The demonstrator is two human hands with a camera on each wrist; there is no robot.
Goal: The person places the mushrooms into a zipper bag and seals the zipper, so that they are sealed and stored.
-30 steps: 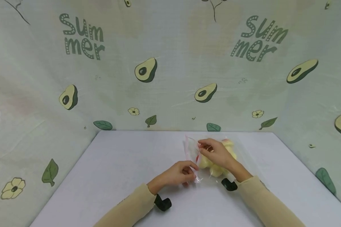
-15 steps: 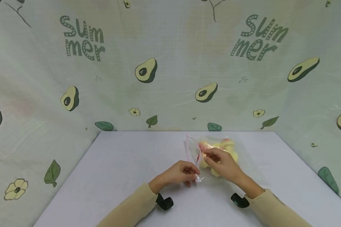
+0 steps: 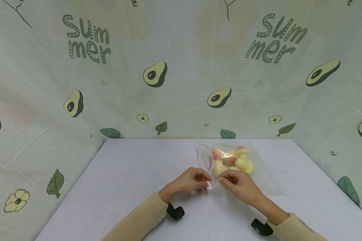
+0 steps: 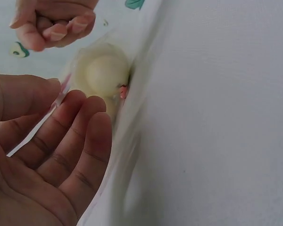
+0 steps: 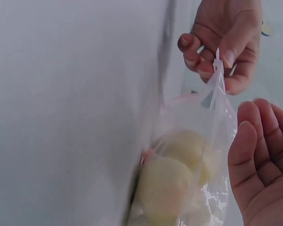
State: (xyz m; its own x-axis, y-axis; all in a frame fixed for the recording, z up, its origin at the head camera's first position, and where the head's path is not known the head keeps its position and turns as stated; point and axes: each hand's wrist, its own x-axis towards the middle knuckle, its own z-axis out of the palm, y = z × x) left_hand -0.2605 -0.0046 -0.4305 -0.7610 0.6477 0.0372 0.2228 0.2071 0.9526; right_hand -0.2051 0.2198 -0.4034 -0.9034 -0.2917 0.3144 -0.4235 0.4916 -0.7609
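Observation:
A clear plastic zip bag with a pink strip along its mouth lies on the table, mouth toward the left. Inside are several pale yellow and red fruits, perhaps peaches. At the near corner of the mouth, my left hand pinches the bag's edge between thumb and fingers; the right wrist view shows that corner drawn up to a point. My right hand hovers at the bag's near side, beside the fruits, with loosely bent fingers. In the right wrist view nothing shows between its fingers.
The white tabletop extends to both sides of the bag. Behind it and at the sides hangs a pale cloth printed with avocados and leaves. A black wrist camera sits below each hand.
My right hand has moved from the bag's mouth toward me, uncovering the fruits. The left hand stays at the near corner, slightly raised.

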